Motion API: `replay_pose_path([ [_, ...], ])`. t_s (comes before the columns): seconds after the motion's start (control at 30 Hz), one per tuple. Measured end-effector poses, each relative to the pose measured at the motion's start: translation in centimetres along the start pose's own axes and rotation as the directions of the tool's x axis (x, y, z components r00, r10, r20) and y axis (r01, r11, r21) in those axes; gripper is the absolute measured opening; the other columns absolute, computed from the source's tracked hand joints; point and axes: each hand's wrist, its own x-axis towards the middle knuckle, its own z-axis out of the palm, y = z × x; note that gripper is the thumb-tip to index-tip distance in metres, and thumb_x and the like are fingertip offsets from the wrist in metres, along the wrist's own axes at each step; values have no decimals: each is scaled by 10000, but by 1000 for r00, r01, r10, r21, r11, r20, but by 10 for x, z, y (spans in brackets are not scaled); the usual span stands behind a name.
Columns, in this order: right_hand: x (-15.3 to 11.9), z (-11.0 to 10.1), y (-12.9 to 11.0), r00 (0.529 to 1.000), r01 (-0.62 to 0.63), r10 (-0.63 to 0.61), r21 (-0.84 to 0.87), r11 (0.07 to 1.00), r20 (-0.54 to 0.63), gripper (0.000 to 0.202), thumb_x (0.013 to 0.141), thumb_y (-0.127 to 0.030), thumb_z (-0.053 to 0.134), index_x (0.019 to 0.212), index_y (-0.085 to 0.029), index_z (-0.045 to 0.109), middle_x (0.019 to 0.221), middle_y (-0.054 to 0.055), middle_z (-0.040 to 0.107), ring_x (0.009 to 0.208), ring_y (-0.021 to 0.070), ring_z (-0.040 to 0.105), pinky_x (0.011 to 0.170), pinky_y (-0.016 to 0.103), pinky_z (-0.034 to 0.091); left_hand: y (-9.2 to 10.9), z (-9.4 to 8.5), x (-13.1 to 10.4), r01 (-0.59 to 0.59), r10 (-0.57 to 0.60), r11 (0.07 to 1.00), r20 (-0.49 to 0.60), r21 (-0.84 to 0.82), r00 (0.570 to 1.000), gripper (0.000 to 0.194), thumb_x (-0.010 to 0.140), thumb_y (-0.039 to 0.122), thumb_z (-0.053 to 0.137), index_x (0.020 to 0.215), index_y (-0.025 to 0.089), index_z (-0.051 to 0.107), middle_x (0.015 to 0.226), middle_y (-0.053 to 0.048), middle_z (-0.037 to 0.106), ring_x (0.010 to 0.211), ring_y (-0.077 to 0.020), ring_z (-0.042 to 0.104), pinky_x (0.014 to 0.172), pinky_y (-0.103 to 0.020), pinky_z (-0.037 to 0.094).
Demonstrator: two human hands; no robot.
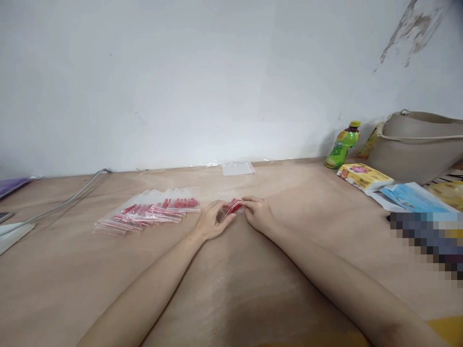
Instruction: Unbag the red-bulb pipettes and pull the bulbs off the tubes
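Pinching small clear bag [232, 207] w/ red pcs [237, 206], both hands [214, 220] [259, 213] mostly closed on it.

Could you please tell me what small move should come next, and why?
Perhaps the right hand should pinch along the mouth of the small bag while the left hand steadies it, in case it is open: both hands hold it, red shows in it, and similar bags with red pieces lie overlapped to the left. Whether its mouth is sealed is too small to tell.
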Motion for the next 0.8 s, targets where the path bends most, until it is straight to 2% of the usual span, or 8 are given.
replay_pose_path([
  [0.13,2,1,6,997,-81,80,-37,996,-13,316,733,-71,468,922,-229,667,1051,63,596,987,195,519,845,358,365,-6,2,0,42,-53,986,67,158,996,358,850,393,426,1149,209,494,1180,-80,532,1160,-230,422,988,-426,309],
  [0.2,1,0,5,993,-120,118,-60,991,-29,229,763,-149,495,886,-221,674,1024,91,574,987,233,490,836,405,348,-8,3,0,63,-89,975,116,211,989,381,864,414,385,1179,221,480,1222,-80,508,1179,-237,404,1017,-481,234],
  [0.27,1,-2,3,987,-157,154,-93,983,-36,178,785,-251,522,873,-227,674,971,99,550,950,244,471,812,419,337,-8,4,-1,59,-93,970,134,236,987,361,870,415,370,1157,235,497,1171,-65,549,1115,-225,457,1018,-502,197],
  [0.43,4,-8,-2,982,-190,187,-196,962,-30,184,790,-352,532,830,-226,659,906,87,515,901,229,444,776,389,302,-1,0,-1,30,-42,978,54,207,998,229,868,312,402,982,225,581,935,-29,641,924,-182,543,977,-438,271],
  [0.53,6,-10,-1,984,-145,159,-171,975,77,220,829,-372,475,800,-219,631,835,60,545,853,201,468,762,366,282,-1,-2,0,-10,2,978,37,206,999,224,807,222,469,997,229,586,1019,-47,606,1004,-203,511,954,-420,318],
  [0.63,7,-11,1,978,-108,130,-135,985,161,240,817,-400,490,723,-204,592,748,28,566,776,174,488,718,327,279,-5,-1,-1,-21,8,976,62,218,998,388,727,190,530,1112,226,537,1183,-71,521,1134,-244,434,979,-439,310],
  [0.8,7,-10,4,976,-71,81,-58,996,201,180,750,-382,581,742,-202,580,797,25,594,801,177,497,712,312,292,-7,2,-2,37,-54,985,98,170,994,380,778,245,496,1157,223,499,1116,-67,566,1021,-217,526,901,-379,399],
])
